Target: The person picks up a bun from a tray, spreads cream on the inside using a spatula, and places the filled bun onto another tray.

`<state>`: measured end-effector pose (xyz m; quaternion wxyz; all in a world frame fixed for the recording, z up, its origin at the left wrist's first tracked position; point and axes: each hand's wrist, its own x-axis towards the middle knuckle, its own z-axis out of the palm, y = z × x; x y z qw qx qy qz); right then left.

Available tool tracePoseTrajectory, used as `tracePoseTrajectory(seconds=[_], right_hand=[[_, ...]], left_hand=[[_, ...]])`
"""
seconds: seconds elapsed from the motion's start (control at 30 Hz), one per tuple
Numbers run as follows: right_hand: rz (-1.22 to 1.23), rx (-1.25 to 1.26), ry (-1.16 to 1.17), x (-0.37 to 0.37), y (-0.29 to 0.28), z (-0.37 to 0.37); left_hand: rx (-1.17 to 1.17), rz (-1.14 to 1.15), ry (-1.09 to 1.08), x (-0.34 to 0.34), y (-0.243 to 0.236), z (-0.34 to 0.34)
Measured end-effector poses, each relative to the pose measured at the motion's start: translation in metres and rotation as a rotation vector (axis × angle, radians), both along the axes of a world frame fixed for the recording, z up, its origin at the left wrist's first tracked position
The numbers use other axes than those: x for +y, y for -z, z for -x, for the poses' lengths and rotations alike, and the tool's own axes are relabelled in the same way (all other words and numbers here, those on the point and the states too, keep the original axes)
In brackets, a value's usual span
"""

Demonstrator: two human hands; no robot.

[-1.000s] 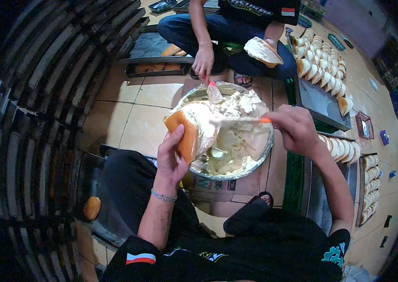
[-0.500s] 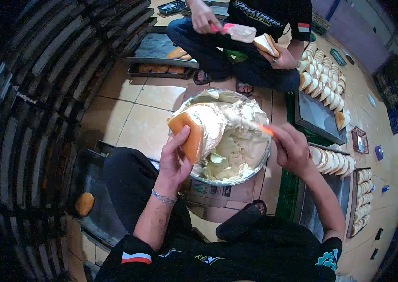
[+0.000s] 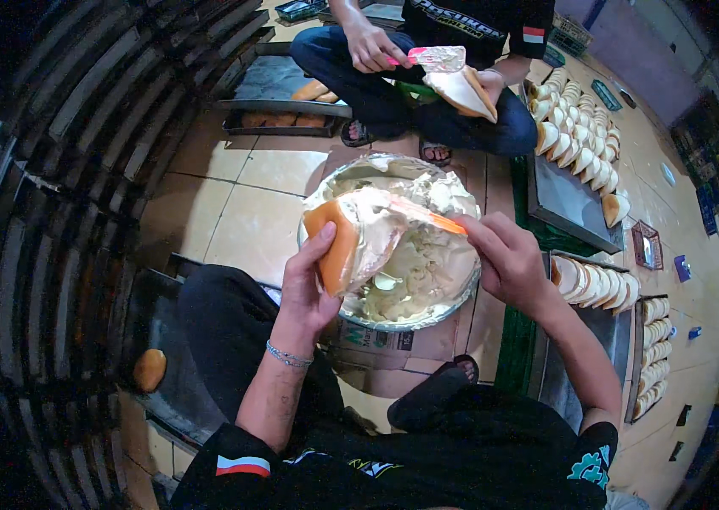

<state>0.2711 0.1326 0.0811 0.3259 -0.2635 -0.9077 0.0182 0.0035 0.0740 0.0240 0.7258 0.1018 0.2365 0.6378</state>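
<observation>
Left grip (image 3: 307, 265): clasped around 1 split bun (image 3: 339, 253), thumb on the crust at the near left, the other fingers mostly hidden beneath it.
Right grip (image 3: 504, 259): closed on the orange handle of 1 spatula (image 3: 446, 223), fingers bent around it, no gap to see.
Bun: tilted over the left half of the tub, cut side facing right and spread with pale filling.
Spatula: slants from the right grip to the far left; its blade lies over the filling on the bun and appears to touch it.
Tub (image 3: 393, 324): 1, round, between the 2 seated people, holding cream (image 3: 427, 276) thickly heaped along the far side.
Cardboard (image 3: 364, 357): under the tub, on the tiled floor (image 3: 257, 238).
Co-worker (image 3: 461, 30): 1, at the far side, with 1 pink-handled spatula and 1 filled bun, 1 in each hand, blade at the bun.
Left tray (image 3: 174, 395): 1 lone brown bun on it, beside the person's left leg.
Far trays (image 3: 279, 83): 2 at the far left, with brown buns, partly hidden and not countable.
Right trays (image 3: 568, 208): 3, with rows of filled buns (image 3: 580, 127) packed too tightly to count.
Basket (image 3: 648, 246): 1, small and reddish, right of the right trays' far end.
</observation>
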Motion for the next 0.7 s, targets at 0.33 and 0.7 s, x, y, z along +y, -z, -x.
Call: tracePoseTrajectory(seconds=[0.33,0.7], right_hand=[[-0.066,-0.074,-0.062,0.004,0.013,-0.001],[0.052,-0.12,0.051,0.015,-0.03,-0.019]], left_hand=[[-0.311,-0.057,0.053,0.001,0.009,0.004],[0.049,-0.035,-0.007,0.001,-0.001,-0.001]])
